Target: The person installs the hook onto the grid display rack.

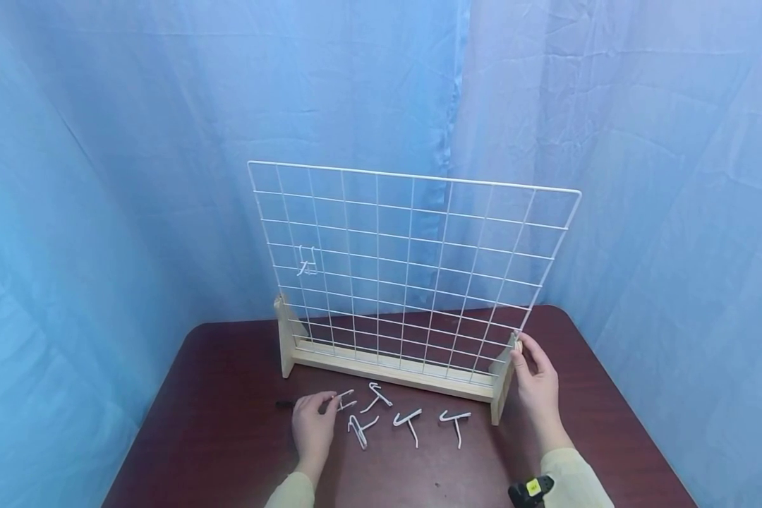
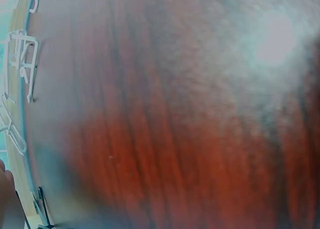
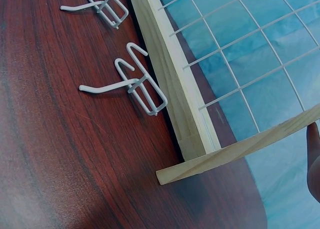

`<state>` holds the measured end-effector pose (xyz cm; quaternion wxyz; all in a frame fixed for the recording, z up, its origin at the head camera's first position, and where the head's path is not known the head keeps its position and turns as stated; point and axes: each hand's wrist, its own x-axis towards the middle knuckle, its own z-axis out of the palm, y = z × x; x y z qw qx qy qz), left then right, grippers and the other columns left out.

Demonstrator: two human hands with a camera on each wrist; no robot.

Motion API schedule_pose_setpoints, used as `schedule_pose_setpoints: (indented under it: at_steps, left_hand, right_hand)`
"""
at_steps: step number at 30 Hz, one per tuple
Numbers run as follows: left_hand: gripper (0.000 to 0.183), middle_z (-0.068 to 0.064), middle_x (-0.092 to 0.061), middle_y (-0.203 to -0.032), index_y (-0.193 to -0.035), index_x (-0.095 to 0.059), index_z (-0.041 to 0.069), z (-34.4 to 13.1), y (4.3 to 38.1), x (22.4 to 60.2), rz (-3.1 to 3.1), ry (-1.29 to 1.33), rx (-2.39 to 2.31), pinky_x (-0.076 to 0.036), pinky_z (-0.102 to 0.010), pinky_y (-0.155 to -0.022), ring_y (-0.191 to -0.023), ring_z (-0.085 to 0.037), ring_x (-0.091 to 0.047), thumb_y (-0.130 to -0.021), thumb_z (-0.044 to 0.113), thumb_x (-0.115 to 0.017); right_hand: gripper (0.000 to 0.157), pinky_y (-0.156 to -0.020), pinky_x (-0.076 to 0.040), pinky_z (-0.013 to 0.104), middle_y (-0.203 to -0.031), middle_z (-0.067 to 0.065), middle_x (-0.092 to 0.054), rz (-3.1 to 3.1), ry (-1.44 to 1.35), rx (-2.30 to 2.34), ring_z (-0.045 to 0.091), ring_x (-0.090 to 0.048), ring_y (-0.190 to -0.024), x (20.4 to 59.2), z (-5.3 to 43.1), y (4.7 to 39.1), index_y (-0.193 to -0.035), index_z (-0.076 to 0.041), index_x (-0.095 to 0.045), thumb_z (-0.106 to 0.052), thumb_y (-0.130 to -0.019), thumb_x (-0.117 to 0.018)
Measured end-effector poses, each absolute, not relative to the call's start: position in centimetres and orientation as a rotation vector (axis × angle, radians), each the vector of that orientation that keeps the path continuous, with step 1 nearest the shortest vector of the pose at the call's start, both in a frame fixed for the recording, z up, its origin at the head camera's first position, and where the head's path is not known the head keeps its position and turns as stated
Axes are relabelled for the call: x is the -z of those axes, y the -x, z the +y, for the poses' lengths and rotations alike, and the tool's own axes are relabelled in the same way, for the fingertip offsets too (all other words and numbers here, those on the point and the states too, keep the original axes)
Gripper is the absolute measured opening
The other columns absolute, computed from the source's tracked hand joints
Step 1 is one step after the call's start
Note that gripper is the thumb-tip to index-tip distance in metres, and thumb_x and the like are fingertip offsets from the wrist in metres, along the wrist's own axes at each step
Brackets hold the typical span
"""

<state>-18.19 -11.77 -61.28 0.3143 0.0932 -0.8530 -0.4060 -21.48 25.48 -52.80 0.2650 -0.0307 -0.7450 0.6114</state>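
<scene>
My left hand (image 1: 313, 427) pinches a white wire hook (image 1: 346, 405) between thumb and fingertips, low over the table in front of the stand. At the right end, my right hand (image 1: 537, 388) grips the top of the stand's wooden side piece (image 1: 502, 381), beside the lower corner of the white wire grid (image 1: 411, 264). The grid stands tilted in the wooden base (image 1: 387, 368). One white hook (image 1: 307, 267) hangs on the grid's left part. Several loose hooks lie before the base, among them one hook (image 3: 142, 84) close to the right side piece.
A dark red-brown wooden table (image 1: 419, 480) carries the stand. A small black object (image 1: 285, 404) lies left of my left hand. Light blue curtains (image 1: 368, 85) hang behind and at both sides. A black wrist device (image 1: 530, 490) sits on the right sleeve.
</scene>
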Motion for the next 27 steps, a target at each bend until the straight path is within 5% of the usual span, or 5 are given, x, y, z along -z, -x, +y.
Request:
schedule_pose_setpoints:
  at_steps: [18, 27]
  left_hand:
    - [0.011, 0.000, -0.071, -0.082, -0.087, -0.079, 0.012, -11.5, 18.7, 59.1, -2.215, -0.358, 1.194, -0.049, -0.039, -0.080, -0.086, -0.021, -0.062, -0.078, 0.014, -0.085]
    - [0.011, 0.000, -0.070, -0.081, -0.086, -0.079, 0.011, -11.2, 19.2, 57.5, -2.162, -0.347, 1.192, -0.049, -0.039, -0.077, -0.083, -0.021, -0.062, -0.077, 0.015, -0.085]
  right_hand:
    - [0.037, -0.089, -0.043, 0.007, -0.122, -0.007, -0.061, -2.015, 0.060, -1.673, -0.008, -0.054, -0.105, 50.8, 24.8, 20.4, -0.133, 0.008, -0.054, 0.002, -0.097, -0.058]
    - [0.036, -0.090, -0.043, 0.007, -0.118, -0.017, -0.058, -2.010, 0.084, -1.647, -0.006, -0.055, -0.106, 52.8, 25.5, 21.6, -0.134, 0.002, -0.056, -0.006, -0.099, -0.059]
